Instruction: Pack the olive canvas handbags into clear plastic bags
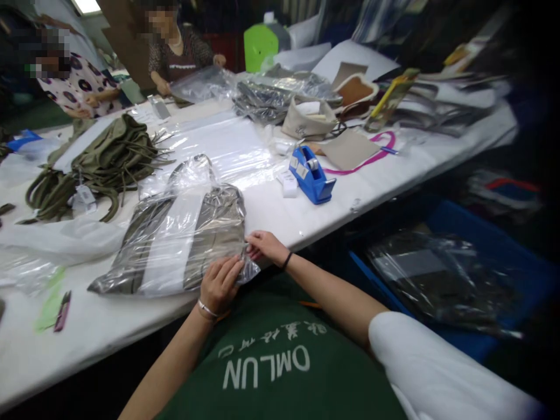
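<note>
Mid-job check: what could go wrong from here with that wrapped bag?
The clear plastic might crease or tear where the right hand and left hand work at its corner. The silver bracelet on the left wrist could snag it. The wrapped bag also lies along the edge of the table, so a hard tug might drag it off.

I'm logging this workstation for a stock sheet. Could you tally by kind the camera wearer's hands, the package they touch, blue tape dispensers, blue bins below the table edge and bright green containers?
Hands: 2 (left hand, right hand)
Clear-wrapped package: 1
Blue tape dispenser: 1
Blue bin: 1
Bright green container: 1
Total: 6
</note>
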Action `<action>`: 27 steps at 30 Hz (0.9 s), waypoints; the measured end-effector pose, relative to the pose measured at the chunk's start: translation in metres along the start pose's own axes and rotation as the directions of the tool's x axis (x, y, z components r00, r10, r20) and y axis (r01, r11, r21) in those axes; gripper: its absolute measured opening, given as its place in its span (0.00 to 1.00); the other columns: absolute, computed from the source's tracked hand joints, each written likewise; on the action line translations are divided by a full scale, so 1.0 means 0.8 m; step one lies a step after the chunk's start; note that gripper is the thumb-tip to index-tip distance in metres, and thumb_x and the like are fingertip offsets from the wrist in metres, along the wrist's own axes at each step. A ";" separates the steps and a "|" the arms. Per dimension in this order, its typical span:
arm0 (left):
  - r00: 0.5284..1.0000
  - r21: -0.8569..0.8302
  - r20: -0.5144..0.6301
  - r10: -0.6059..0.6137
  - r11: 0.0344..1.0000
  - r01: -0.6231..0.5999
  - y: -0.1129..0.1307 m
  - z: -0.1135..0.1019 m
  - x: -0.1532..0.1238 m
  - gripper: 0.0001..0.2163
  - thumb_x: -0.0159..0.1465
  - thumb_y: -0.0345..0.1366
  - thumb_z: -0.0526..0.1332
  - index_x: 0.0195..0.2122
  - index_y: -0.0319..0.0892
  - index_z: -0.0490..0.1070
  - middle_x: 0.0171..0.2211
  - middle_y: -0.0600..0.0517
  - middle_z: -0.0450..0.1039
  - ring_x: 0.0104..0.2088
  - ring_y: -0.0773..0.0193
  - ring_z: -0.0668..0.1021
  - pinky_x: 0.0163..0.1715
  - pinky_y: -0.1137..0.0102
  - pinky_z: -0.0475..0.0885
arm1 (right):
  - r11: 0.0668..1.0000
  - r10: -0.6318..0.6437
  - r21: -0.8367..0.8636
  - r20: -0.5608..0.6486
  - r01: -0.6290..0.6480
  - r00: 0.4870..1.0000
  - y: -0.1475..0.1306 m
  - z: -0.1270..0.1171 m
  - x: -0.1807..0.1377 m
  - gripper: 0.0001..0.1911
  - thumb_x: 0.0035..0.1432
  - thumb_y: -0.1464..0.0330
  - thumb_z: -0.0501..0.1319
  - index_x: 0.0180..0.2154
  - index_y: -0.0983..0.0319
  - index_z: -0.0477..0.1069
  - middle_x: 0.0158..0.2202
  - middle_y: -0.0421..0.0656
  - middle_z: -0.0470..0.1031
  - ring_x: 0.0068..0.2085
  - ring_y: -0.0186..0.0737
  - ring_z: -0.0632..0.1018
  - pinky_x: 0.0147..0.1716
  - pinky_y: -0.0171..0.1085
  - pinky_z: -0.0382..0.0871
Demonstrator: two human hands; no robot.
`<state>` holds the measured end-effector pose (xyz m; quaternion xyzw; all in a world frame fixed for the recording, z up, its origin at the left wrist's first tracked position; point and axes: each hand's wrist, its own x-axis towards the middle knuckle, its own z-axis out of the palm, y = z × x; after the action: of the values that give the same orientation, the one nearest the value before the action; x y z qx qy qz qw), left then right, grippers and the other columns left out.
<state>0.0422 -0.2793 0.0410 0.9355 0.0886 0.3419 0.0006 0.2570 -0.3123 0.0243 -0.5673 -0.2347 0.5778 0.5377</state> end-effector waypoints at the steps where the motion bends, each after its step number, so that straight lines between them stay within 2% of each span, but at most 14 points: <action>1: 1.000 -0.015 0.012 0.005 1.000 -0.005 0.001 0.006 -0.005 0.18 0.66 0.30 0.59 0.57 0.39 0.69 0.51 0.42 0.77 0.49 0.54 0.77 0.50 0.59 0.72 | 0.997 -0.048 -0.054 -0.046 0.046 0.998 -0.009 -0.025 -0.001 0.16 0.55 0.56 0.66 0.31 0.62 0.70 0.22 0.39 0.73 0.23 0.33 0.74 0.23 0.32 0.69; 3: 0.999 -0.038 0.027 0.028 0.999 -0.027 0.002 0.017 -0.016 0.17 0.66 0.29 0.59 0.56 0.38 0.70 0.50 0.42 0.78 0.49 0.54 0.78 0.50 0.59 0.72 | 0.959 -0.256 -0.185 -0.229 0.216 0.939 -0.039 -0.086 -0.006 0.17 0.57 0.54 0.62 0.35 0.61 0.71 0.26 0.41 0.75 0.28 0.37 0.77 0.27 0.35 0.73; 4: 0.999 -0.043 0.029 0.040 0.998 -0.039 0.002 0.022 -0.020 0.17 0.66 0.28 0.59 0.56 0.38 0.70 0.50 0.42 0.78 0.49 0.54 0.78 0.50 0.59 0.72 | 0.905 -0.399 -0.296 -0.342 0.305 0.851 -0.058 -0.120 -0.009 0.17 0.58 0.54 0.60 0.36 0.61 0.72 0.29 0.42 0.76 0.30 0.38 0.77 0.30 0.36 0.74; 5: 0.998 -0.046 0.031 0.052 0.998 -0.050 0.003 0.026 -0.024 0.17 0.66 0.28 0.59 0.56 0.38 0.70 0.50 0.42 0.78 0.49 0.54 0.78 0.49 0.59 0.71 | 0.827 -0.540 -0.434 -0.439 0.356 0.718 -0.077 -0.154 -0.011 0.16 0.60 0.54 0.59 0.37 0.61 0.72 0.31 0.43 0.76 0.34 0.39 0.78 0.34 0.38 0.74; 7: 0.997 -0.047 0.033 0.067 0.997 -0.065 0.003 0.033 -0.029 0.17 0.66 0.27 0.58 0.56 0.38 0.70 0.49 0.42 0.78 0.49 0.54 0.78 0.49 0.60 0.71 | 0.652 -0.742 -0.703 -0.511 0.285 0.434 -0.113 -0.217 -0.012 0.14 0.61 0.58 0.58 0.39 0.61 0.73 0.38 0.47 0.78 0.41 0.43 0.77 0.45 0.42 0.72; 8: 0.997 -0.042 0.034 0.069 0.997 -0.067 0.004 0.034 -0.030 0.17 0.66 0.27 0.58 0.56 0.39 0.70 0.49 0.43 0.78 0.48 0.55 0.78 0.50 0.60 0.71 | 0.590 -0.786 -0.784 -0.505 0.193 0.356 -0.128 -0.244 -0.010 0.13 0.61 0.60 0.58 0.39 0.62 0.74 0.41 0.49 0.78 0.45 0.44 0.76 0.50 0.44 0.70; 9: 0.997 -0.034 0.035 0.068 0.997 -0.067 0.005 0.036 -0.030 0.17 0.66 0.28 0.58 0.56 0.39 0.71 0.49 0.43 0.79 0.48 0.55 0.78 0.50 0.60 0.71 | 0.559 -0.797 -0.823 -0.499 0.102 0.340 -0.139 -0.266 -0.006 0.11 0.61 0.62 0.58 0.38 0.62 0.74 0.42 0.50 0.78 0.47 0.45 0.75 0.53 0.45 0.67; 10: 0.997 -0.024 0.034 0.066 0.998 -0.065 0.005 0.036 -0.030 0.17 0.66 0.28 0.58 0.56 0.40 0.71 0.48 0.43 0.79 0.48 0.55 0.78 0.50 0.60 0.71 | 0.562 -0.772 -0.826 -0.510 0.034 0.378 -0.149 -0.283 0.001 0.10 0.61 0.64 0.58 0.37 0.63 0.75 0.42 0.51 0.79 0.48 0.46 0.75 0.55 0.45 0.65; 13: 0.997 0.000 0.044 0.067 0.998 -0.067 0.007 0.035 -0.028 0.17 0.66 0.29 0.58 0.56 0.41 0.71 0.48 0.44 0.79 0.47 0.55 0.79 0.49 0.61 0.71 | 0.710 -0.556 -0.704 -0.565 -0.006 0.609 -0.166 -0.304 0.027 0.13 0.63 0.66 0.56 0.32 0.65 0.76 0.37 0.51 0.80 0.44 0.42 0.77 0.51 0.40 0.66; 15: 0.996 0.006 0.048 0.069 0.998 -0.069 0.008 0.034 -0.026 0.18 0.66 0.28 0.58 0.56 0.42 0.71 0.48 0.44 0.79 0.46 0.55 0.79 0.49 0.61 0.71 | 0.793 -0.446 -0.608 -0.559 0.019 0.699 -0.173 -0.302 0.039 0.15 0.64 0.68 0.54 0.32 0.67 0.77 0.34 0.50 0.81 0.38 0.39 0.78 0.45 0.37 0.69; 16: 0.997 0.008 0.046 0.067 0.998 -0.068 0.008 0.033 -0.024 0.18 0.66 0.28 0.58 0.57 0.42 0.71 0.48 0.45 0.79 0.46 0.55 0.79 0.49 0.61 0.72 | 0.814 -0.426 -0.580 -0.557 0.033 0.712 -0.174 -0.299 0.041 0.15 0.64 0.68 0.54 0.34 0.68 0.78 0.33 0.50 0.81 0.36 0.38 0.78 0.43 0.36 0.69; 18: 0.997 0.012 0.037 0.062 0.998 -0.062 0.009 0.032 -0.023 0.19 0.65 0.28 0.58 0.57 0.43 0.71 0.47 0.45 0.80 0.46 0.55 0.79 0.48 0.61 0.72 | 0.816 -0.472 -0.571 -0.571 0.088 0.672 -0.172 -0.293 0.034 0.14 0.63 0.67 0.57 0.36 0.69 0.79 0.30 0.48 0.80 0.33 0.37 0.78 0.40 0.34 0.70; 22: 0.998 -0.009 0.034 0.060 0.998 -0.060 0.008 0.032 -0.024 0.19 0.65 0.28 0.58 0.57 0.43 0.71 0.47 0.45 0.80 0.46 0.54 0.79 0.48 0.60 0.71 | 0.759 -0.628 -0.613 -0.599 0.220 0.497 -0.140 -0.285 -0.005 0.15 0.59 0.61 0.61 0.36 0.67 0.80 0.29 0.44 0.79 0.36 0.37 0.78 0.44 0.35 0.69; 27: 0.998 -0.033 0.059 0.038 0.999 -0.036 0.007 0.034 -0.028 0.19 0.65 0.28 0.58 0.57 0.43 0.72 0.48 0.44 0.79 0.47 0.54 0.79 0.49 0.60 0.71 | 0.888 -0.430 -0.440 -0.684 0.138 0.589 -0.096 -0.295 -0.028 0.14 0.55 0.62 0.65 0.38 0.66 0.77 0.23 0.40 0.76 0.29 0.34 0.75 0.38 0.35 0.70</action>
<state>0.0436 -0.2866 0.0060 0.9467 0.0655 0.3151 0.0120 0.4934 -0.3881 0.0428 -0.7955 -0.1695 0.1372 0.5654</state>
